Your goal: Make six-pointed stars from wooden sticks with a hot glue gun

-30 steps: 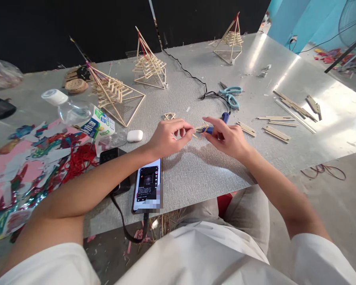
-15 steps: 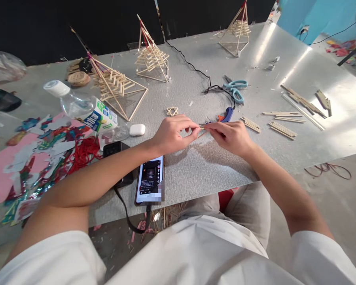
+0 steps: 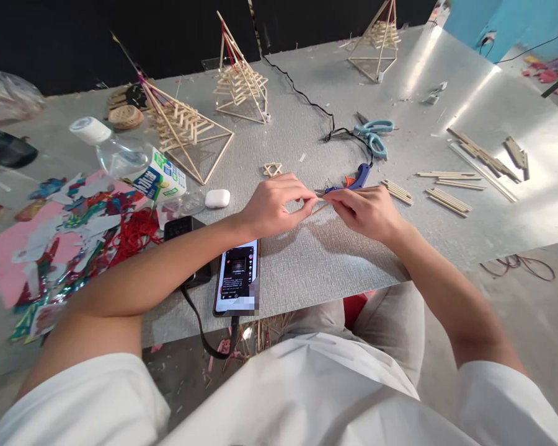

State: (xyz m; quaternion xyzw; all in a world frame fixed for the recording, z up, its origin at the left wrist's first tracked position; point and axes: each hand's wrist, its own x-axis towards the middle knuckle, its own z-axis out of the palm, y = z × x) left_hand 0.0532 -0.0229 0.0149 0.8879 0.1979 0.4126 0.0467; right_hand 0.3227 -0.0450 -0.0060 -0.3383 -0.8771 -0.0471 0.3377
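Note:
My left hand [image 3: 279, 203] and my right hand [image 3: 368, 210] meet above the table, thumbs and forefingers pinched. Between the fingertips pokes a thin wooden stick [image 3: 320, 209], pale and slanting; most of what they grip is covered by the fingers. Just behind my right hand lies a blue glue gun [image 3: 363, 176] with an orange trigger. A small star-shaped piece of joined sticks [image 3: 272, 168] rests beyond my left hand. Several short wooden sticks lie bundled [image 3: 397, 191] to the right of my right hand.
Stick pyramids [image 3: 242, 83] stand at the back. Blue-handled scissors [image 3: 376, 127] lie by a black cord [image 3: 302, 96]. Leftward are a tilted plastic bottle [image 3: 125, 158], a white earbud case [image 3: 217, 198], red string [image 3: 137, 238] and a phone [image 3: 236, 279] on a cable. More sticks [image 3: 449, 202] lie right.
The view has shifted slightly, so the table's things appear a little to the right and higher. Both hands keep their pinch at nearly the same place.

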